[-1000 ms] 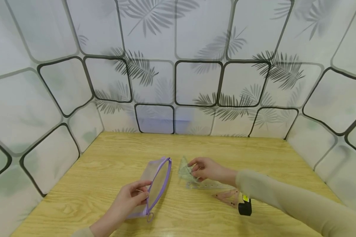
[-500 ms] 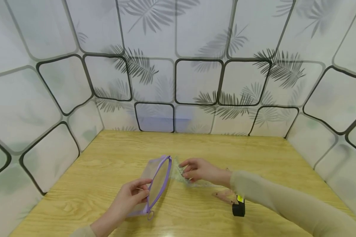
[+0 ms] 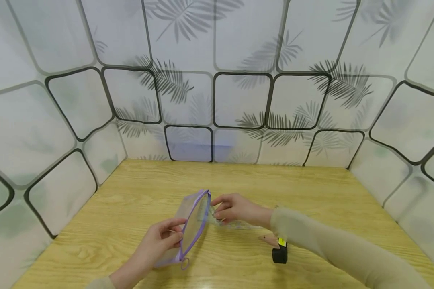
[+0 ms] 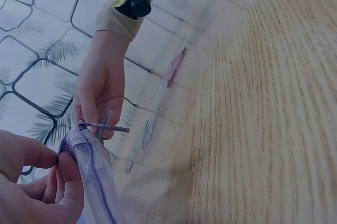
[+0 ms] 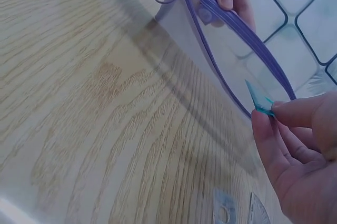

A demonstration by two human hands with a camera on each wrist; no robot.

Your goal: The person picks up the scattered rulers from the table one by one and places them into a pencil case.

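"What are you gripping?"

"My left hand [image 3: 162, 237] pinches the rim of the pouch [image 3: 183, 212], which is see-through, finely woven mesh edged in purple zip tape, with a ring [image 3: 185, 263] hanging at its near end. My right hand [image 3: 236, 208] holds the green set square [image 5: 258, 102], thin, clear, hard-edged plastic, between thumb and fingers."

"Which way do they lie?"

"The pouch's long axis runs away from me, leaning right at the far end, and its mouth gapes rightward. The set square is at that mouth, its sharp corner pointing in. Its long axis I can't make out."

"And around the pouch?"

"To its right lie a clear strip [image 5: 224, 202] with a round hole and a clear piece with tick marks [image 5: 259, 212]; farther right, a pink plastic piece [image 3: 269, 239], partly hidden. Under the pouch is a glossy wood-grain table [image 3: 90, 216]. Beyond it, whitish wall covering [image 3: 242, 36] carries dark rounded squares and grey fronds."
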